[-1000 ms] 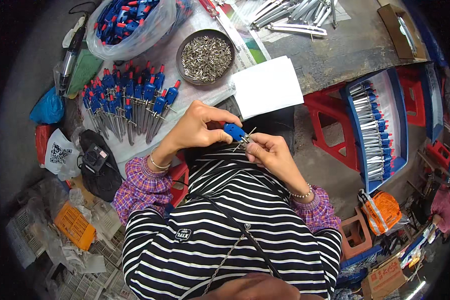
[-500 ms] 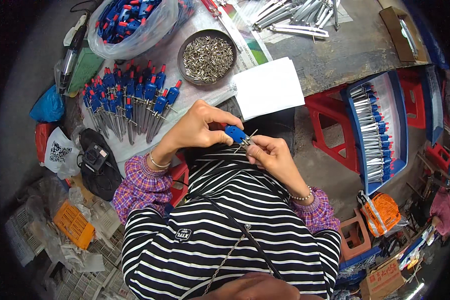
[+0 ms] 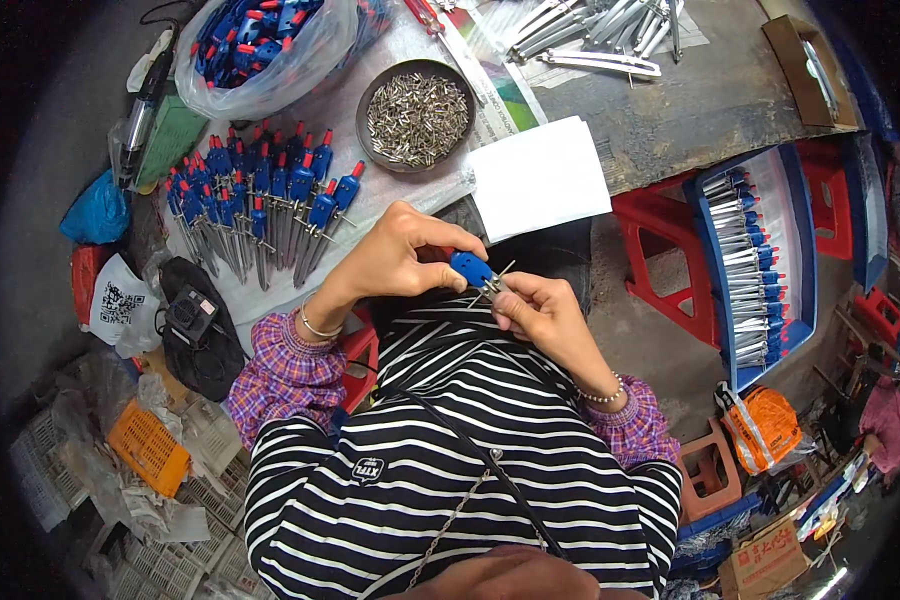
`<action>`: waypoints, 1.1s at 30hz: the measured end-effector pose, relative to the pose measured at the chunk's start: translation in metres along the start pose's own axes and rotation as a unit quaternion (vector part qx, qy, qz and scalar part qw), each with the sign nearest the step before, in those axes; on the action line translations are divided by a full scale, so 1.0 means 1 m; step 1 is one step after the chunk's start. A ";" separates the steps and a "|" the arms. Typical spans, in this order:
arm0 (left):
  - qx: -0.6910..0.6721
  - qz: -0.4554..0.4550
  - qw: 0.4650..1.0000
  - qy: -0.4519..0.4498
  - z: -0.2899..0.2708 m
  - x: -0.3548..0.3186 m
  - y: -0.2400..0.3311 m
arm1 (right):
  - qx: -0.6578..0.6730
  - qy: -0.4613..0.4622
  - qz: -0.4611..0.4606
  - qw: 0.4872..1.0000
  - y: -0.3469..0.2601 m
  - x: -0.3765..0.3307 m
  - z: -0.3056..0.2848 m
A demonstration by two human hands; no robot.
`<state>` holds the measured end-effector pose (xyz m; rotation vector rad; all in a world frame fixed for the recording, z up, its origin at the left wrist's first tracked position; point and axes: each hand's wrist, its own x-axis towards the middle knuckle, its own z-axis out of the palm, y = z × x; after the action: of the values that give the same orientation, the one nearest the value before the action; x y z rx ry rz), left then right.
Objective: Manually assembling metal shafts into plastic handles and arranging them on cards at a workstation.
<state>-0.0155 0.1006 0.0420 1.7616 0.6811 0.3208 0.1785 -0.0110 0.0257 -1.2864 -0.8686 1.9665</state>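
At the frame's middle, a blue-bodied metal tool, left hand pinching the blue end, right hand pinching the metal part, dark bowl of pins upper centre.

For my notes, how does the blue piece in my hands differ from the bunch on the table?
The blue piece is single, held by left hand and right hand; the bunch has many, fanned on the table. Red tips show plainly on the bunch; on the blue piece I can't make one out. Both have blue bodies with metal parts.
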 end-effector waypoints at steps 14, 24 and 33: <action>0.195 -0.036 0.951 0.236 -0.047 0.001 0.006 | 0.016 0.057 -0.028 0.998 0.011 0.002 -0.002; 0.354 0.028 0.881 0.312 -0.048 0.035 -0.028 | 0.021 0.073 -0.028 0.997 0.012 0.004 0.003; 0.247 0.035 0.899 0.359 -0.055 0.032 -0.020 | 0.024 0.086 -0.020 0.996 0.009 0.004 0.003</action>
<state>-0.0255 0.1666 0.0356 2.1541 1.3142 0.9414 0.1735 -0.0133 0.0175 -1.3769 -0.7539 1.8044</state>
